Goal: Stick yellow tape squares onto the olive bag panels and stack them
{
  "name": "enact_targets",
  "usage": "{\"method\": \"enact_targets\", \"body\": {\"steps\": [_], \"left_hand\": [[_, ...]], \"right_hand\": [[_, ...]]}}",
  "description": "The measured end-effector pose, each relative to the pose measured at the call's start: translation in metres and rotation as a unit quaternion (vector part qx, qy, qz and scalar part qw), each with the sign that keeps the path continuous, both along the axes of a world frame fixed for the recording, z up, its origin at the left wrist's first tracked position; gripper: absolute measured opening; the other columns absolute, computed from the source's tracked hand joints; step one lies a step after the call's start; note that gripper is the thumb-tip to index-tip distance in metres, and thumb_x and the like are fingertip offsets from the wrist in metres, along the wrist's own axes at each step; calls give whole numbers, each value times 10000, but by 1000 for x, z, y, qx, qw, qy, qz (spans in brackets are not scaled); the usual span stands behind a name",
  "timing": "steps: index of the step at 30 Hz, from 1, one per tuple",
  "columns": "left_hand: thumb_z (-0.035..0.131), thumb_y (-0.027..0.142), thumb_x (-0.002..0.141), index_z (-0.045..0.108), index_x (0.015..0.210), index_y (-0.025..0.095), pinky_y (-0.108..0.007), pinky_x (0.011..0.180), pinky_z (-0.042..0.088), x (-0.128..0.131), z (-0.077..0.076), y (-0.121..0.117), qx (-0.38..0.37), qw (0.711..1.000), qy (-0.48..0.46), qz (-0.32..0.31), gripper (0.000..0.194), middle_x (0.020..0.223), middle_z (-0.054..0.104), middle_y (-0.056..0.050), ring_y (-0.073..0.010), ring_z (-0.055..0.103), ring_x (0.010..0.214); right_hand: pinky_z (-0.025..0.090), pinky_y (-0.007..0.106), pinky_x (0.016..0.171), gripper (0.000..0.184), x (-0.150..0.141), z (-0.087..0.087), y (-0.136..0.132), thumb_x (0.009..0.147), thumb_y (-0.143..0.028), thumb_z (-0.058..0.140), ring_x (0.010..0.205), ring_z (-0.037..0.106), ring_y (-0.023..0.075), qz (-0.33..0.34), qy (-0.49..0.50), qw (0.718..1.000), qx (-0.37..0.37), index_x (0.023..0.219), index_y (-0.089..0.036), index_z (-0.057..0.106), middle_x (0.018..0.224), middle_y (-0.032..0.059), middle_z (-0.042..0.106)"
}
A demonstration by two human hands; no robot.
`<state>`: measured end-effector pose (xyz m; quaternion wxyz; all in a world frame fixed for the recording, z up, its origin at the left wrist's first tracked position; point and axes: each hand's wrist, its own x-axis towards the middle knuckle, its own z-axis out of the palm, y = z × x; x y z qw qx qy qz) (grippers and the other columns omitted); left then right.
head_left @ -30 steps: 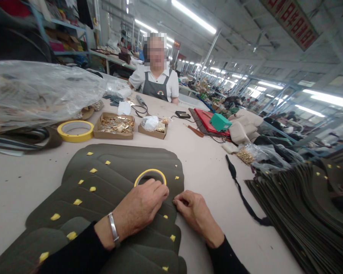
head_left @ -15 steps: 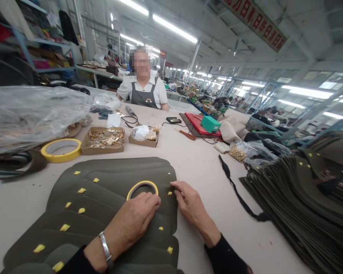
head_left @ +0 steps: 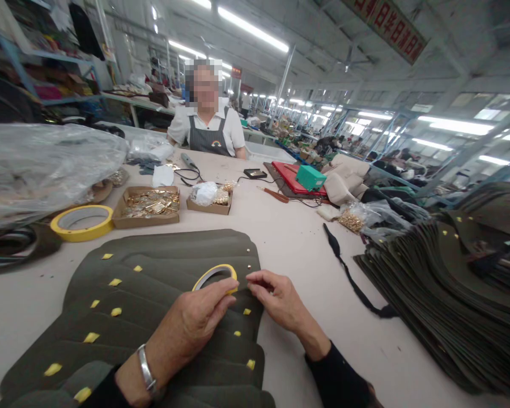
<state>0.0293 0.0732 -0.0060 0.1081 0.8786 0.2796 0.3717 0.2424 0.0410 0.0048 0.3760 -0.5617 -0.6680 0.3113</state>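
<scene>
- Head view: pinched yellow tape ring (head_left: 233,272) in left grip (head_left: 194,317).
- Held right grip (head_left: 283,300) narrow, contents unclear.
- Perhaps risked drop onto olive padded panel (head_left: 164,297) if loosened.

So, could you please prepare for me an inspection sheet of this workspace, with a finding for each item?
Surface: pale tabletop, with scattered dark specks.
Work things: overlapping dark olive padded panels, dotted with small yellow tape pieces; narrow yellow tape roll, tilted, over them.
Clutter: wider yellow tape roll; cardboard tray of gold-coloured metal pieces; smaller cardboard box; transparent plastic bag; black strap.
Left hand: holds the narrow roll.
Right hand: near the panels' right edge, thumb and forefinger close together; cannot tell if they pinch anything.
Cables: black cord curling beside a grey handheld device.
Surroundings: person in striped apron across the table; pile of dark olive pieces at right; lit ceiling tubes.
</scene>
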Motion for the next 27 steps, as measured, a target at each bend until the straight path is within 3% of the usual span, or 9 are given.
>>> {"method": "enact_targets", "body": {"steps": [5,9,14,19,24,27], "left_hand": [[394,305,999,400,1366,207,-200,818,556,-1,2,-2,-1,1000,30,10,380,1204,683,-41,-142,699,968],[353,328,1011,386,1352,187,-230,690,571,0,2,-6,-4,998,50,24,371,1121,717,-56,-160,727,820],[308,335,1019,379,1329,191,-249,627,551,2,0,-8,9,998,62,23,350,1090,722,-68,-176,725,804],[362,257,998,468,1180,244,-258,610,514,3,3,-9,-55,994,92,7,211,950,721,2,-167,706,762],[386,226,980,538,990,243,-264,601,470,3,5,-11,-92,990,108,18,153,827,668,16,-163,666,705],[387,219,977,547,908,228,-262,584,444,4,6,-13,-69,994,80,33,175,758,631,14,-155,639,660]], "right_hand": [[511,277,733,186,-15,14,-6,846,-149,594,773,631,150,47,8,991,125,1005,-191,681,890,44,700],[506,286,743,154,-22,12,-9,857,-124,577,803,625,161,65,-47,976,203,975,-190,650,890,60,687],[481,251,640,118,-25,3,-9,852,-108,536,676,602,142,57,-96,961,254,850,-186,624,752,37,661],[448,240,563,126,-28,-3,-9,803,-79,525,577,569,136,21,-149,939,308,764,-171,602,655,27,623],[437,247,559,160,-31,2,-12,780,-56,493,574,565,138,8,-167,933,319,739,-156,612,637,35,617],[433,237,546,143,-37,7,-16,757,-89,519,552,561,125,-32,-111,962,246,723,-160,637,622,18,622]]}}
